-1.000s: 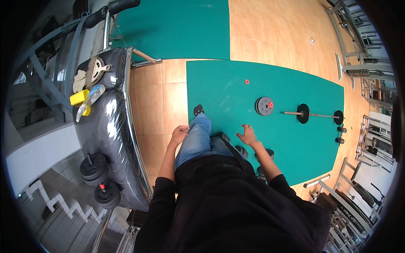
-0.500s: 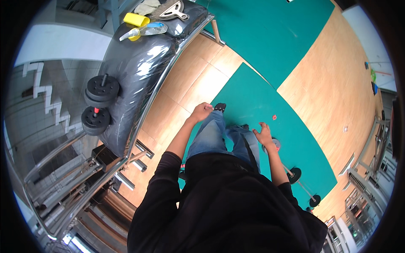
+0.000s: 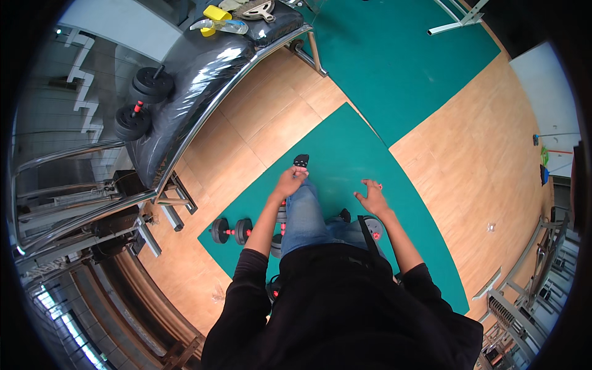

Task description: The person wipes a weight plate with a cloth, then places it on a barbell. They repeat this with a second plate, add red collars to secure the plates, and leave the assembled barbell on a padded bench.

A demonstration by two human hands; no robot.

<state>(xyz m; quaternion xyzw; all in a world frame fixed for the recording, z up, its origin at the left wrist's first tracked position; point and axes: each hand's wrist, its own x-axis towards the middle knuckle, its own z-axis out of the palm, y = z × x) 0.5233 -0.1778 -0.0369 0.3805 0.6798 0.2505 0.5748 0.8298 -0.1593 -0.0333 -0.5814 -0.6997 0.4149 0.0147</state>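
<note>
I am looking down my own body, in a black top and blue jeans, above a green floor mat (image 3: pixel 345 142). My left hand (image 3: pixel 288 182) hangs in front of my left thigh with its fingers loosely curled and nothing in it. My right hand (image 3: pixel 372 197) is out to the right with the fingers spread, holding nothing. My black shoe (image 3: pixel 301 161) shows just past the left hand. A small red-handled dumbbell (image 3: pixel 231 231) lies on the mat edge to my left. A grey weight plate (image 3: pixel 374 227) lies by my right leg, partly hidden.
A black padded bench with a chrome rail (image 3: pixel 203 68) stands at the upper left, with a yellow block and a clear bottle (image 3: pixel 219 21) on it. Two black dumbbells (image 3: pixel 140 102) lie beside it. Metal machine frames (image 3: pixel 92 209) are at the left; racks (image 3: pixel 530 296) at the lower right.
The view has swung round: the bench has moved up and left, and the barbell seen a second ago has left the picture. A red-handled dumbbell now shows. Both hands stay empty by my legs.
</note>
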